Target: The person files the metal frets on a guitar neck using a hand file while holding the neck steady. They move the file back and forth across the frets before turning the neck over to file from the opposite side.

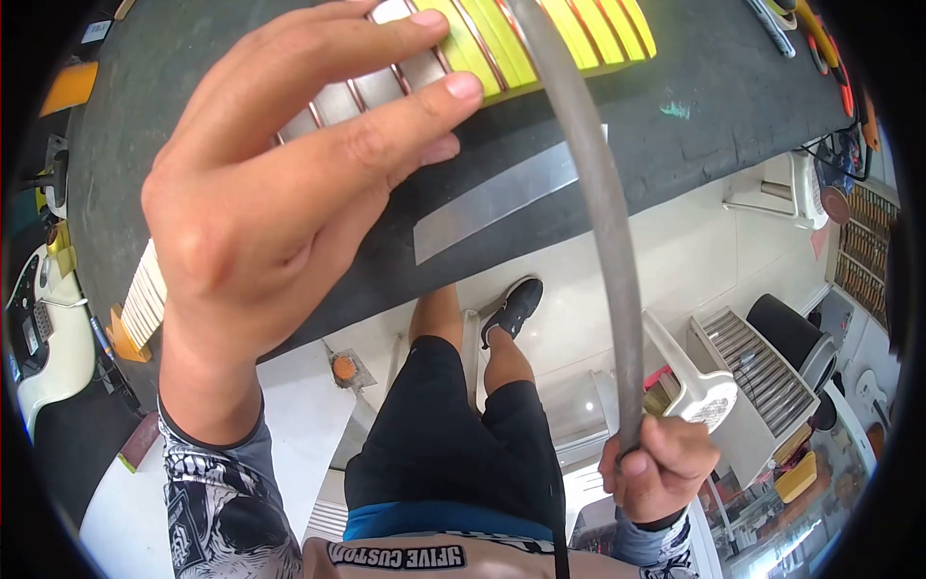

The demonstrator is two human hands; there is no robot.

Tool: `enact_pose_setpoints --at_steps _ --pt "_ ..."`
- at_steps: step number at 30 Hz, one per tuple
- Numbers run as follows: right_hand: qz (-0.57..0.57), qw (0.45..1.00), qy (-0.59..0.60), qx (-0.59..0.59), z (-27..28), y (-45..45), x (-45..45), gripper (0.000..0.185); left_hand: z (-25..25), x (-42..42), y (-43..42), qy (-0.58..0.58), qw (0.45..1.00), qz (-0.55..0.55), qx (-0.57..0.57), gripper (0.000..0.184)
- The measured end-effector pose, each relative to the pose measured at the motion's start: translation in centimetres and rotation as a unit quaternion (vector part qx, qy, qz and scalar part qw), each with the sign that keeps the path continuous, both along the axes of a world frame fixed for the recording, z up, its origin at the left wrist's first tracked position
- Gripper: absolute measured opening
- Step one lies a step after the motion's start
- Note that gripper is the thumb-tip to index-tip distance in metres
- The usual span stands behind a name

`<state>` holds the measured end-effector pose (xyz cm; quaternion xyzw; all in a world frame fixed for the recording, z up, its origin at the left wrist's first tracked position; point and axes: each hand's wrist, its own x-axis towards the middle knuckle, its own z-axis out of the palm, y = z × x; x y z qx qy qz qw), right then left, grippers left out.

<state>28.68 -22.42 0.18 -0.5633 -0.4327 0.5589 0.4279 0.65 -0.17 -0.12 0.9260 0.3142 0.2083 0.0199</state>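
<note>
In the head view, a board like a guitar fretboard [479, 45] with copper-coloured frets lies on the dark bench. Its spaces are covered in silver on the left and yellow-green on the right. My left hand [280, 164] is over the silver end, fingers stretched out, two fingertips at the yellow-green part. Firm contact is hard to judge. My right hand [661, 468] is wrapped round the lower end of a long grey bar [603, 203]. The bar rises past the bench edge and crosses in front of the yellow-green part; its far end is out of view.
A flat metal strip [502, 205] lies along the front edge of the dark bench top [723, 106]. Tools with orange handles [830, 48] are at the far right. White plastic stools [699, 391] and a slatted box [757, 362] stand below, right of my legs.
</note>
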Motion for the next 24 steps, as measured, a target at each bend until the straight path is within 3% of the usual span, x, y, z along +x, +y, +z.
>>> enact_pose_setpoints --at_steps 12,20,24 --pt "0.053 0.977 -0.194 0.072 0.4 -3.7 -0.6 0.045 0.5 0.0 -0.1 -0.007 1.0 0.012 -0.022 0.041" --pt "0.101 0.934 -0.328 0.097 3.1 -0.9 -2.2 0.054 -0.2 -0.3 -0.1 -0.038 0.998 0.023 -0.037 0.043" --pt "0.116 0.934 -0.309 0.137 2.7 5.3 -4.1 0.053 0.0 -0.2 -0.2 -0.043 0.997 0.035 -0.055 0.044"
